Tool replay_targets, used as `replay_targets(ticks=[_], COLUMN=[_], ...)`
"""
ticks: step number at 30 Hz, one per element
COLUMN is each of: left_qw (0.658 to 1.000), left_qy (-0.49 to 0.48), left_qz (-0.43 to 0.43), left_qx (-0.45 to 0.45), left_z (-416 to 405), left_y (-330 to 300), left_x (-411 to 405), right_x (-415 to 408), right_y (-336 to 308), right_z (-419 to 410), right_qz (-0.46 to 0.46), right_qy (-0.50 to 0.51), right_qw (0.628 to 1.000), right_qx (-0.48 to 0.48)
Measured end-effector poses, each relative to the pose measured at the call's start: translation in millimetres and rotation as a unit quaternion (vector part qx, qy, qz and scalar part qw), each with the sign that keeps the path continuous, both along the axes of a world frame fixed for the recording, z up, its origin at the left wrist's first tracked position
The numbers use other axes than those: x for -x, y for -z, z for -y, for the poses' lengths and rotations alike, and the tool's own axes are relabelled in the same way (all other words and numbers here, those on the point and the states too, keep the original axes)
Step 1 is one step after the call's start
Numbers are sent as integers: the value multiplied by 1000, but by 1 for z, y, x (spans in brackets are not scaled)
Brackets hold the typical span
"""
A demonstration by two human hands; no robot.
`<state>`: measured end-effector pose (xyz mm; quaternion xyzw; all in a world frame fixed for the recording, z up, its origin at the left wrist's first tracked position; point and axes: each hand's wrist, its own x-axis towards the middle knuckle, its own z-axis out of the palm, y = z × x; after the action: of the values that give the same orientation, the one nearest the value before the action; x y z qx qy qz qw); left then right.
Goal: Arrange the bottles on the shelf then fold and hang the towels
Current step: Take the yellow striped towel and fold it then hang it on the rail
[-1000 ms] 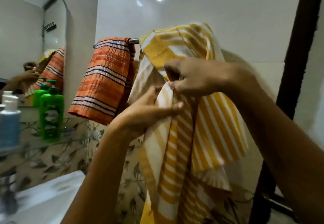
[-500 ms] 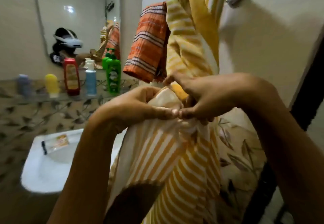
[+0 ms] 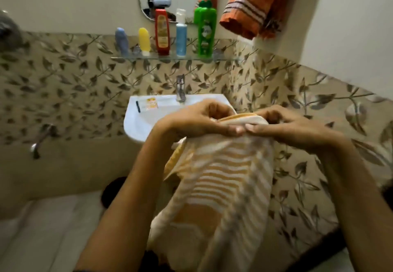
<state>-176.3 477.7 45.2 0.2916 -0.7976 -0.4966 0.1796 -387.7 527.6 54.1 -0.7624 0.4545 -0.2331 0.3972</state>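
Now we hold the yellow striped towel (image 3: 221, 178) up in front of us with both hands, pinching its top edge. Our left hand (image 3: 191, 120) grips the left part of that edge, fingers curled over the cloth; our right hand (image 3: 291, 125) pinches the right part, and the two thumbs nearly touch in the middle. The towel hangs straight down from the hands, its long axis running from the pinched edge toward our body, stripes crossing it. It looks bunched and partly doubled, so we judge the fold is not yet finished.

What the coming move seems to turn on is where the hanging place lies: up and to the right of the hands, where the orange striped towel (image 3: 253, 5) already hangs. The rail itself is out of view. Our right hand is the nearer one to that spot.

Directly behind the hands sits the white sink (image 3: 138, 120) with its tap (image 3: 180, 88) and a small sachet (image 3: 148, 104) on the rim. Above it, the glass shelf (image 3: 225, 59) carries five bottles in a row: a blue-grey bottle (image 3: 121, 40), a yellow bottle (image 3: 144, 40), a red bottle (image 3: 162, 32), a blue bottle (image 3: 181, 35) and a green pump bottle (image 3: 205, 27). That green bottle stands near the orange towel's lower corner, so lifting the cloth could brush it.
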Motion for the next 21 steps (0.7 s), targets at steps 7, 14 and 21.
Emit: replay_targets(ticks=[7, 14, 21], left_qw=[983, 966, 937], left_qy=[-179, -247, -286], left_qz=[10, 77, 197], left_qx=[-31, 8, 37], left_z=[3, 27, 70], left_y=[97, 120, 137], left_x=[-49, -94, -141], right_x=[-22, -37, -44], right_y=[74, 121, 133], right_z=[8, 46, 96], right_qz=[240, 143, 172], right_qy=[146, 176, 240], right_qw=[959, 974, 953], right_qx=[-34, -3, -69])
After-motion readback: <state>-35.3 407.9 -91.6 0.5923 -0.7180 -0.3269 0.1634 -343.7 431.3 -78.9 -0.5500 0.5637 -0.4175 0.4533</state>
